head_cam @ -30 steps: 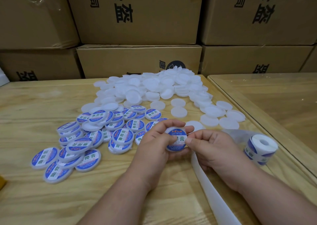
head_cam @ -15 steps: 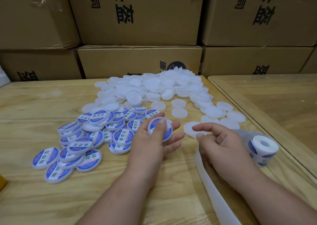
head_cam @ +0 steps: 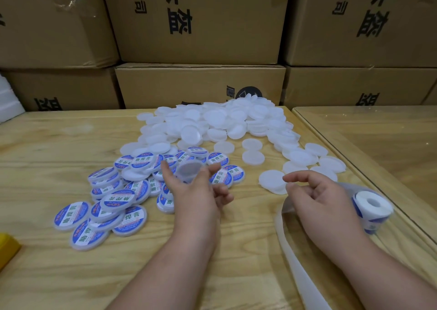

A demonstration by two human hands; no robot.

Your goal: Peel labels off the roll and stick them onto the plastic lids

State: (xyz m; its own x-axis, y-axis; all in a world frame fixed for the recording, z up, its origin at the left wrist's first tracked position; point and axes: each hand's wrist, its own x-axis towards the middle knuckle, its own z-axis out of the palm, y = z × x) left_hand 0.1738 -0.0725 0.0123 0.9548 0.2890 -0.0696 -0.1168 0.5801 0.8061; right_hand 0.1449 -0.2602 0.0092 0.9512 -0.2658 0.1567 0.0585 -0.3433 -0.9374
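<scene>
My left hand is over the near edge of the pile of labelled blue-and-white lids, thumb and fingers spread. A blurred lid, underside up, sits just past the fingertips between thumb and forefinger, apparently loose from them. My right hand hovers with loosely curled fingers, nothing visibly in them, next to a single blank lid. The label roll stands right of that hand. Its empty backing strip runs under the hand toward me. Blank white lids are heaped at the back.
Stacked cardboard boxes wall off the far side of the wooden table. A glass-topped table adjoins on the right, its edge close to the roll. A yellow object lies at the left edge.
The left hand carried the freshly labelled lid from in front of me leftward to the labelled pile and spread its fingers. The right hand let go of it and drew back to the strip.
</scene>
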